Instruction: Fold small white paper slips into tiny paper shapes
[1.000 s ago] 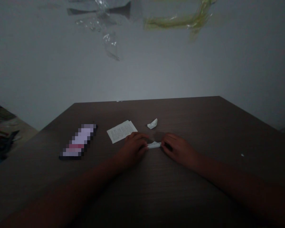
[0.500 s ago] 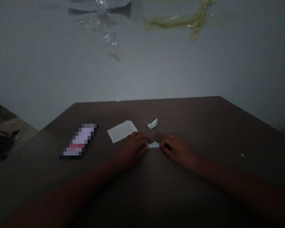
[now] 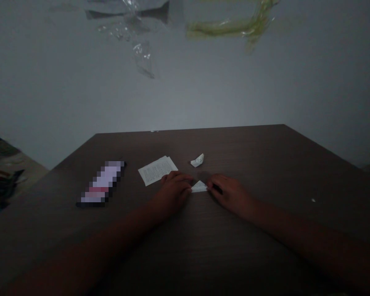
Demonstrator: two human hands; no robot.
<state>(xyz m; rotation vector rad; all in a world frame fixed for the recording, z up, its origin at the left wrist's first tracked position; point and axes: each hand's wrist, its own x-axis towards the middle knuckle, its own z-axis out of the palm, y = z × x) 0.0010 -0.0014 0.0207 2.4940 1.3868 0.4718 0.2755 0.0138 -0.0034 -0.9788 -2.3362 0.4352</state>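
Observation:
A small folded white paper [image 3: 199, 187], roughly triangular with a flat lower edge, lies between my hands over the brown table [image 3: 234, 148]. My left hand [image 3: 174, 190] pinches its left end between thumb and fingers. At the right end, my right hand [image 3: 226, 191] grips the paper with thumb and forefinger, its other fingers curled. Just beyond the hands sits another folded white paper piece [image 3: 197, 160], touched by neither. Printed paper sheets [image 3: 157, 169] lie past my left hand, whose fingers are close to their lower right corner.
A phone [image 3: 103, 183] with a blurred-out screen lies on the left of the table. A tiny white scrap [image 3: 313, 200] is on the right. Behind the table stands a pale wall [image 3: 185, 94] with clear and yellow tape. Various items are on the floor at far left.
The folded paper between my hands now shows a taller triangular face; before, it looked like a thin strip with a small peak. Both hands keep their grip in nearly the same place.

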